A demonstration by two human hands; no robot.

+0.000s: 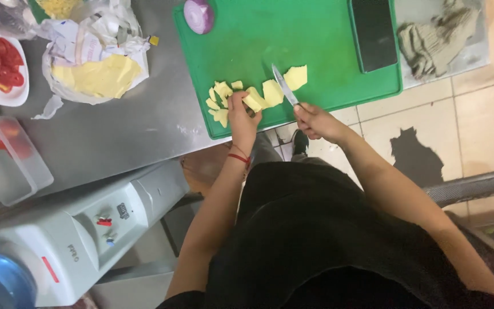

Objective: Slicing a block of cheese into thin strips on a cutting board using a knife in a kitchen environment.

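Observation:
My left hand [242, 114] presses on pale yellow cheese slices [258, 97] at the near edge of a green cutting board [315, 40]. My right hand [315, 121] is shut on a small knife [284, 84], its blade lying between two cheese pieces. Several cut bits [219, 100] lie left of my fingers. A larger yellow piece [296, 76] sits just right of the blade. A red thread circles my left wrist.
Half a red onion [199, 15] and a dark phone [374, 33] rest on the board. On the steel counter [132, 126] lie a cheese block in crumpled paper [95, 74], a plate of tomato slices [0, 66] and a plastic tub [12, 157]. A grey rag [438, 40] lies right; a water dispenser [75, 234] stands below.

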